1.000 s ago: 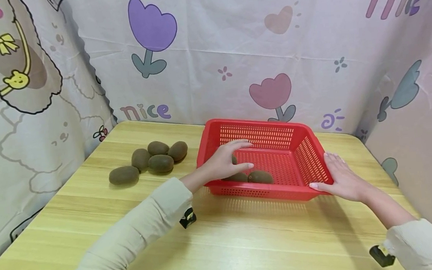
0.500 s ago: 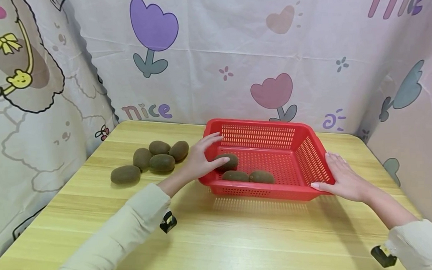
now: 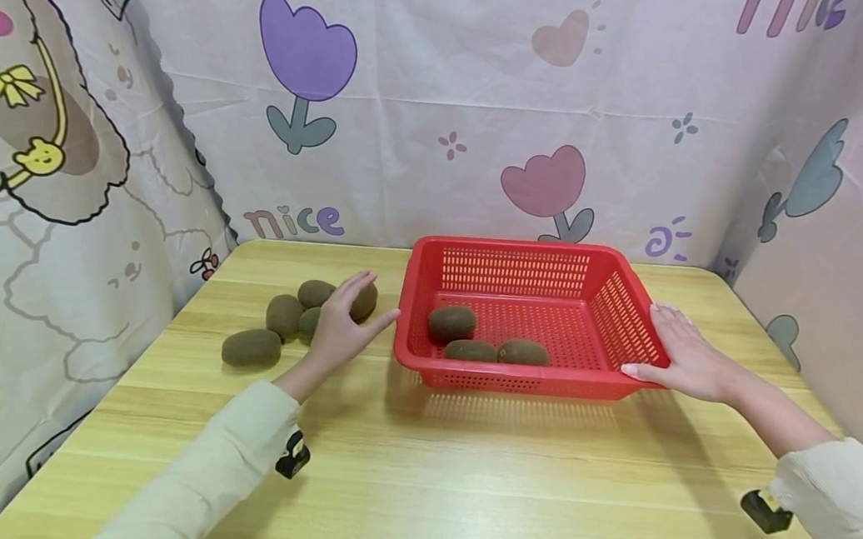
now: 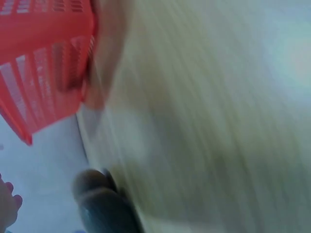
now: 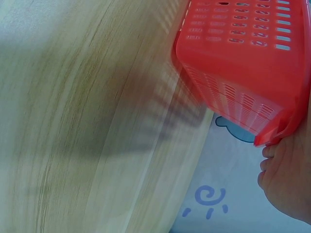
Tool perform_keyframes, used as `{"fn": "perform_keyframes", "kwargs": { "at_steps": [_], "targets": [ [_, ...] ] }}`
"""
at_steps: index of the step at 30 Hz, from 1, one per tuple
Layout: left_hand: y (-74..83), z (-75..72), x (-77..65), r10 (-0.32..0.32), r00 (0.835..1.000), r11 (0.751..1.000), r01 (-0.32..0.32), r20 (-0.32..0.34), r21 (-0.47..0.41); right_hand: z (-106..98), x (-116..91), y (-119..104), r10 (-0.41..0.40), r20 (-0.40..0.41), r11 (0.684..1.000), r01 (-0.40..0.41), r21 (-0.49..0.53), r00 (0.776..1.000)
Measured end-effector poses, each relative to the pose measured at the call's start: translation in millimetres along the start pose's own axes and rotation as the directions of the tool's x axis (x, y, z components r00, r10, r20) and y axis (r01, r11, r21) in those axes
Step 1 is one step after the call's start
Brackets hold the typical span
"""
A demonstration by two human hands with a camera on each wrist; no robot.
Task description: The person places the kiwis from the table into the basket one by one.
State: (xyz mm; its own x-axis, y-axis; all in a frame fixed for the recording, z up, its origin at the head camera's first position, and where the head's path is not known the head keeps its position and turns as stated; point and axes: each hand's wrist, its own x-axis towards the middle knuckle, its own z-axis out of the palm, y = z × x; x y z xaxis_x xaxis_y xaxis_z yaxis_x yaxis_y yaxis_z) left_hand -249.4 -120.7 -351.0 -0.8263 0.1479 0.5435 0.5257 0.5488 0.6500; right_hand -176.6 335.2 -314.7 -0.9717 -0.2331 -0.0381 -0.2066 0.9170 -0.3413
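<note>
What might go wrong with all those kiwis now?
The left hand is right by the five kiwis outside the basket. They lie close together, so grabbing one might set another rolling.

The right hand is on the rim of the red basket. Pushing too hard might slide it, making the three kiwis inside roll.

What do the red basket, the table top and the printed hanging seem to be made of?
Red basket: probably moulded plastic, slightly glossy, with even colour and regular slots.
Table top: wood or wood-look laminate, I cannot tell which; it shows pale grain and a soft shine.
Printed hanging: likely matt fabric, since it has creases and soft folds.
</note>
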Motion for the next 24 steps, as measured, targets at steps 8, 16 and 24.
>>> {"fn": "perform_keyframes", "kwargs": {
  "at_steps": [8,16,24],
  "targets": [
    [-30.9,-13.6,-12.9,-0.060,0.998,0.994,0.060,-0.005,0.087,0,1,0,0.005,0.003,1.000,-0.005,0.006,1.000],
    [-55.7,-26.1,-22.6,-0.109,0.992,0.969,0.093,0.058,0.227,1,1,0,0.001,0.003,1.000,-0.001,0.010,1.000],
    [-69.1,-32.5,-21.8,-0.143,0.982,0.955,0.104,0.122,0.278,0,1,0,0.002,0.006,1.000,-0.002,0.014,1.000]
  ]
}}
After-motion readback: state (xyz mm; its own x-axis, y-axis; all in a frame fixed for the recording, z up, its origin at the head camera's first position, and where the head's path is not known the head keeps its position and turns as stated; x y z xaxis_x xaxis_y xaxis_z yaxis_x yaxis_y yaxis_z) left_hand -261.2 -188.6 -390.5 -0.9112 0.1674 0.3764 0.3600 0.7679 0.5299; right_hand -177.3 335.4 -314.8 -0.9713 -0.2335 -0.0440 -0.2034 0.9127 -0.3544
